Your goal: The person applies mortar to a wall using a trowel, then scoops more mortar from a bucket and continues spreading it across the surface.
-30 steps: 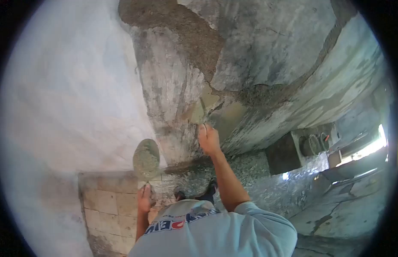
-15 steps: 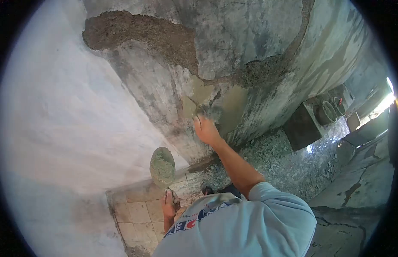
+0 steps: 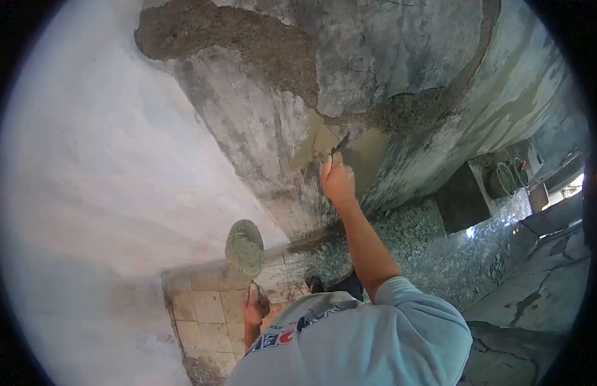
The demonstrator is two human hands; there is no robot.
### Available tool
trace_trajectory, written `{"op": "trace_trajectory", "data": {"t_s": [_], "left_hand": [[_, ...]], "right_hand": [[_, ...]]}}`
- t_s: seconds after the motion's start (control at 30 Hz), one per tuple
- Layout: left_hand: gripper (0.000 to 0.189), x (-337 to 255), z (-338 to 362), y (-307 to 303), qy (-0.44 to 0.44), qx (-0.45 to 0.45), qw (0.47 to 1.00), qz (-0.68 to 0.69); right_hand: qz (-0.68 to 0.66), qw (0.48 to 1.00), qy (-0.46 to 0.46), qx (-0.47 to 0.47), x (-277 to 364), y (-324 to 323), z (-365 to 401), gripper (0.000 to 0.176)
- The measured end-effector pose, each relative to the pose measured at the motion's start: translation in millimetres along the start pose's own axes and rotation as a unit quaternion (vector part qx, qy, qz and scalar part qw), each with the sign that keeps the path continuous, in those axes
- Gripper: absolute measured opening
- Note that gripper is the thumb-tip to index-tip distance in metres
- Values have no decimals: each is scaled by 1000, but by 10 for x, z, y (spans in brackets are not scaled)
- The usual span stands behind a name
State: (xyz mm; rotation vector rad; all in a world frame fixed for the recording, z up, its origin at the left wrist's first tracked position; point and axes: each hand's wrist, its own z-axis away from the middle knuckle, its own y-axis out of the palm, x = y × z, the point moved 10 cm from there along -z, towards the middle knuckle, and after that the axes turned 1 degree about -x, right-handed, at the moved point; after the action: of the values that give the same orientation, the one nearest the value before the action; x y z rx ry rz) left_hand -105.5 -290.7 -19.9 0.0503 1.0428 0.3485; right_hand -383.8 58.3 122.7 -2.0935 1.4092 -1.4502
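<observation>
My left hand (image 3: pixel 253 307) is closed round the handle of an oval pan (image 3: pixel 230 239), held low in front of my shirt. Grey-green wet mortar (image 3: pixel 247 254) lies in the pan. My right hand (image 3: pixel 337 180) reaches up to the wall, fingers wrapped round a small trowel (image 3: pixel 342 143); its blade is thin, dark and only partly visible. The trowel is at a cracked patch of the grey wall (image 3: pixel 375 58). Smooth, damp-looking plaster (image 3: pixel 368 153) covers the wall on both sides of the tool.
Above the trowel, the wall has rough brown bare areas (image 3: pixel 227 42). A whitish wall (image 3: pixel 118 174) meets it at the left. Below are floor tiles (image 3: pixel 205 309) and scattered rubble (image 3: pixel 407 225). A dark box-like block (image 3: pixel 462 198) and a coiled hose (image 3: pixel 505 179) are at the right.
My right hand and the trowel have moved slightly up and to the right in view, as the wall also shifts right. The left hand and pan stay nearly in place.
</observation>
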Motion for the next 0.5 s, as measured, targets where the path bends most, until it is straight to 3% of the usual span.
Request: {"op": "trace_trajectory", "data": {"t_s": [0.07, 0.17, 0.3, 0.5], "left_hand": [[45, 24, 12, 31, 1, 3, 1000, 3], [43, -10, 10, 39, 12, 24, 1000, -17], [40, -71, 0, 63, 16, 23, 999, -19], [38, 69, -15, -12, 15, 11, 999, -29]], "right_hand": [[-3, 1000, -13, -12, -160, 98, 145, 31], [-4, 996, 41, 79, -571, 352, 465, 32], [-59, 998, 5, 35, -667, 248, 612, 30], [-145, 986, -79, 16, 302, -345, -5, 33]]}}
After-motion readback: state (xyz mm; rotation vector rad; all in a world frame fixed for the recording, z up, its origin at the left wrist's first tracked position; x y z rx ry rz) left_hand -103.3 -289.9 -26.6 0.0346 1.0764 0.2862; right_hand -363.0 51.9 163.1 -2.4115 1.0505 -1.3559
